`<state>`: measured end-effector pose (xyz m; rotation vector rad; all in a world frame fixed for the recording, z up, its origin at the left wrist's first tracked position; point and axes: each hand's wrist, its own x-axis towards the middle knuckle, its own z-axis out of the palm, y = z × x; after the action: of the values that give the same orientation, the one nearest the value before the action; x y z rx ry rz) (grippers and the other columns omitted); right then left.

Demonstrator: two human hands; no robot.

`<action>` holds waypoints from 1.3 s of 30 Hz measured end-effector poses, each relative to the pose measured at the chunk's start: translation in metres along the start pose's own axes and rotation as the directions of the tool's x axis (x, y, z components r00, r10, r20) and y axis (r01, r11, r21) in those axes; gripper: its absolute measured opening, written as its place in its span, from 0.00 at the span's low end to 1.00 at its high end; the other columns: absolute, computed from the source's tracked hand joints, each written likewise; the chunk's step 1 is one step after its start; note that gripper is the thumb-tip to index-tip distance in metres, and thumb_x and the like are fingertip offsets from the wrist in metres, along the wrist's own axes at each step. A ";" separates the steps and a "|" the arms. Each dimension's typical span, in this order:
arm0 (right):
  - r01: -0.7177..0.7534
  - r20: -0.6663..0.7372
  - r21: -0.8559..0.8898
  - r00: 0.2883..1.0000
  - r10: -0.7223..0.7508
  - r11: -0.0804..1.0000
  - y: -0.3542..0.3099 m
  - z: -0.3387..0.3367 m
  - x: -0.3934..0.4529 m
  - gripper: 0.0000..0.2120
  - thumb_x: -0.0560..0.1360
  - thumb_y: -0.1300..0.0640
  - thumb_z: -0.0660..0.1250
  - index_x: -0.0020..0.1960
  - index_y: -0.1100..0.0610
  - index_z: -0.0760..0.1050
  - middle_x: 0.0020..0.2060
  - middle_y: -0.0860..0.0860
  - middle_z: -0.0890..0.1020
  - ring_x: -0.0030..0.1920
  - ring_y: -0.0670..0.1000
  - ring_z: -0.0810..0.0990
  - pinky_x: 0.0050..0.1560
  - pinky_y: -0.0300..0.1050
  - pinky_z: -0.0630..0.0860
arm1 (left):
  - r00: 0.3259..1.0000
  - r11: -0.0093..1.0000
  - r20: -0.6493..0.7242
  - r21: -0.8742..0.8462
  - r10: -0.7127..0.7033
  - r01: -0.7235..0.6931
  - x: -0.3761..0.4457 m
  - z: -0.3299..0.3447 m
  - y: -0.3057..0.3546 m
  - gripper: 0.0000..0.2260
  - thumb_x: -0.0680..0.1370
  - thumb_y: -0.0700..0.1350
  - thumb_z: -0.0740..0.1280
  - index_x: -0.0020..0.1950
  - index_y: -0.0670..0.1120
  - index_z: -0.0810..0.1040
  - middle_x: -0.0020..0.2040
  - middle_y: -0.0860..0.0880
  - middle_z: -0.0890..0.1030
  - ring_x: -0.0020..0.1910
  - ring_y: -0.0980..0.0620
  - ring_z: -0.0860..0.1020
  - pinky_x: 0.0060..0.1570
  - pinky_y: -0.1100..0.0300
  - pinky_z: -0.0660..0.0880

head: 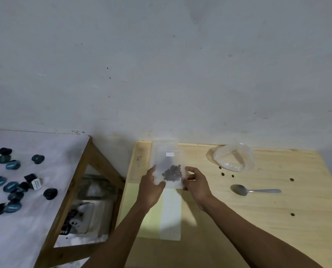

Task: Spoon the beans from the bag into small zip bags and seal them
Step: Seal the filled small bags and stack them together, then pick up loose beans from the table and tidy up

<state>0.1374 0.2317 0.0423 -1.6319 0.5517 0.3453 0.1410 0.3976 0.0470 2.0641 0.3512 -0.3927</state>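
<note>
A small clear zip bag [168, 161] with a cluster of dark beans [172, 173] in its lower part is held upright above the wooden table [258, 219]. My left hand [151, 187] grips its lower left edge, and my right hand [197, 182] pinches its lower right edge. The larger crumpled clear bag [232, 158] lies at the back right of the table. A metal spoon [253, 190] lies on the table to the right of my right hand, bowl pointing left.
Another flat clear bag [171, 215] lies on a pale yellow sheet [142, 209] under my hands. A few loose beans [291, 179] are scattered on the wood. A white-covered table [35, 219] at the left holds several dark blue capsules [12, 187].
</note>
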 end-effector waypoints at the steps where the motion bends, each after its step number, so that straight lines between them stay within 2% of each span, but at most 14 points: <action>1: 0.022 0.002 -0.046 1.000 -0.022 0.999 -0.003 0.005 0.006 0.19 0.76 0.69 0.66 0.65 0.57 0.72 0.42 0.53 0.77 0.39 0.51 0.78 0.48 0.53 0.82 | 0.999 0.997 -0.037 0.076 0.002 0.000 0.008 -0.001 0.001 0.27 0.77 0.44 0.69 0.74 0.49 0.65 0.65 0.44 0.74 0.62 0.46 0.73 0.62 0.55 0.69; 4: 0.073 0.028 -0.143 0.997 -0.070 0.987 -0.013 0.015 0.021 0.24 0.75 0.65 0.69 0.70 0.57 0.69 0.54 0.56 0.79 0.43 0.48 0.79 0.40 0.41 0.81 | 0.996 0.973 -0.086 0.226 -0.037 0.056 0.036 -0.004 0.005 0.27 0.78 0.49 0.68 0.75 0.50 0.64 0.70 0.42 0.70 0.69 0.41 0.67 0.71 0.50 0.60; 6: 0.066 0.049 -0.141 0.997 -0.060 0.988 -0.020 0.020 0.028 0.27 0.75 0.65 0.69 0.72 0.58 0.67 0.60 0.57 0.76 0.46 0.49 0.79 0.34 0.31 0.75 | 0.993 0.967 -0.091 0.238 -0.074 0.094 0.054 -0.004 0.005 0.27 0.77 0.52 0.67 0.75 0.51 0.65 0.69 0.41 0.72 0.67 0.40 0.71 0.69 0.47 0.65; 10: 0.057 0.080 -0.230 0.996 -0.040 0.971 -0.019 0.025 0.041 0.32 0.76 0.63 0.69 0.76 0.58 0.62 0.66 0.61 0.73 0.64 0.58 0.75 0.55 0.44 0.76 | 0.988 0.972 -0.042 0.181 -0.147 0.152 0.073 -0.001 -0.003 0.28 0.77 0.51 0.67 0.75 0.50 0.64 0.68 0.43 0.74 0.62 0.40 0.74 0.63 0.47 0.73; 12: 0.047 0.098 -0.266 0.995 -0.021 0.963 -0.017 0.025 0.043 0.32 0.76 0.63 0.68 0.77 0.58 0.60 0.62 0.59 0.75 0.60 0.57 0.77 0.53 0.45 0.79 | 0.987 0.971 -0.043 0.177 -0.156 0.161 0.077 0.001 -0.008 0.29 0.76 0.50 0.67 0.76 0.49 0.64 0.67 0.42 0.74 0.62 0.40 0.75 0.62 0.47 0.74; 15: 0.044 0.122 -0.247 0.992 -0.014 0.968 -0.016 0.023 0.043 0.31 0.77 0.64 0.67 0.77 0.57 0.60 0.59 0.58 0.74 0.50 0.53 0.78 0.35 0.32 0.76 | 0.984 0.972 -0.052 0.154 -0.170 0.176 0.079 0.002 -0.008 0.29 0.77 0.49 0.67 0.77 0.48 0.62 0.69 0.41 0.72 0.64 0.39 0.73 0.63 0.46 0.73; 17: 0.057 0.113 -0.236 0.993 -0.031 0.970 -0.014 0.015 0.038 0.28 0.78 0.63 0.66 0.76 0.56 0.62 0.63 0.57 0.72 0.52 0.51 0.75 0.32 0.26 0.72 | 0.977 0.955 -0.111 0.217 -0.180 0.200 0.071 0.004 -0.003 0.30 0.78 0.50 0.66 0.77 0.49 0.59 0.72 0.40 0.67 0.69 0.37 0.67 0.66 0.46 0.68; 19: 0.130 0.074 -0.309 0.991 -0.112 0.942 -0.008 -0.001 0.033 0.23 0.78 0.63 0.64 0.72 0.55 0.67 0.61 0.55 0.72 0.53 0.50 0.74 0.43 0.28 0.71 | 0.966 0.958 -0.251 0.258 -0.058 0.125 0.056 0.009 0.003 0.28 0.78 0.48 0.66 0.76 0.49 0.61 0.73 0.40 0.64 0.71 0.37 0.62 0.67 0.46 0.63; 21: 0.222 0.027 -0.377 0.973 -0.229 0.899 0.000 -0.023 0.029 0.17 0.77 0.64 0.64 0.65 0.53 0.74 0.55 0.52 0.75 0.48 0.47 0.75 0.46 0.27 0.70 | 0.920 0.952 -0.320 0.276 0.224 -0.136 0.039 0.020 0.006 0.23 0.77 0.42 0.66 0.71 0.47 0.69 0.68 0.42 0.70 0.68 0.40 0.66 0.65 0.53 0.61; 24: 0.257 -0.028 -0.484 0.951 -0.308 0.837 0.012 -0.064 0.025 0.14 0.76 0.66 0.63 0.57 0.51 0.76 0.52 0.49 0.77 0.45 0.44 0.75 0.44 0.28 0.68 | 0.859 0.864 -0.155 0.225 0.488 -0.450 0.013 0.056 0.009 0.19 0.76 0.40 0.62 0.67 0.48 0.72 0.63 0.48 0.73 0.65 0.48 0.70 0.67 0.64 0.61; 29: 0.171 -0.091 -0.658 0.948 -0.303 0.733 0.029 -0.128 0.033 0.15 0.76 0.65 0.63 0.62 0.60 0.76 0.56 0.56 0.78 0.53 0.53 0.78 0.54 0.38 0.70 | 0.860 0.834 0.096 0.211 0.501 -0.510 -0.012 0.133 0.005 0.21 0.77 0.43 0.60 0.71 0.49 0.68 0.68 0.51 0.68 0.70 0.52 0.66 0.68 0.51 0.68; 32: 0.142 -0.067 -0.750 0.955 -0.289 0.646 0.035 -0.151 0.039 0.16 0.77 0.64 0.62 0.64 0.61 0.76 0.59 0.59 0.77 0.58 0.58 0.77 0.59 0.44 0.71 | 0.868 0.791 0.118 0.366 0.483 -0.490 -0.011 0.167 -0.004 0.25 0.77 0.47 0.56 0.74 0.43 0.67 0.74 0.45 0.66 0.75 0.46 0.61 0.73 0.48 0.63; 36: 0.170 0.002 -0.795 0.961 -0.277 0.583 0.040 -0.158 0.052 0.12 0.76 0.63 0.61 0.57 0.61 0.77 0.54 0.58 0.77 0.54 0.59 0.77 0.51 0.43 0.71 | 0.879 0.708 0.132 0.544 0.457 -0.450 -0.012 0.193 -0.016 0.29 0.78 0.52 0.53 0.78 0.42 0.60 0.79 0.44 0.56 0.79 0.47 0.50 0.76 0.48 0.50; 39: 0.161 0.004 -0.784 0.967 -0.255 0.599 0.043 -0.150 0.062 0.14 0.77 0.64 0.62 0.62 0.61 0.75 0.58 0.61 0.74 0.58 0.61 0.73 0.57 0.48 0.70 | 0.881 0.663 0.095 0.623 0.463 -0.415 -0.015 0.199 -0.017 0.29 0.77 0.52 0.57 0.77 0.42 0.62 0.79 0.43 0.58 0.79 0.47 0.51 0.76 0.47 0.53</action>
<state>0.1524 0.0716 -0.0056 -2.5675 0.2744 0.3409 0.0943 0.2316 -0.0551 2.7320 -0.3062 -0.1348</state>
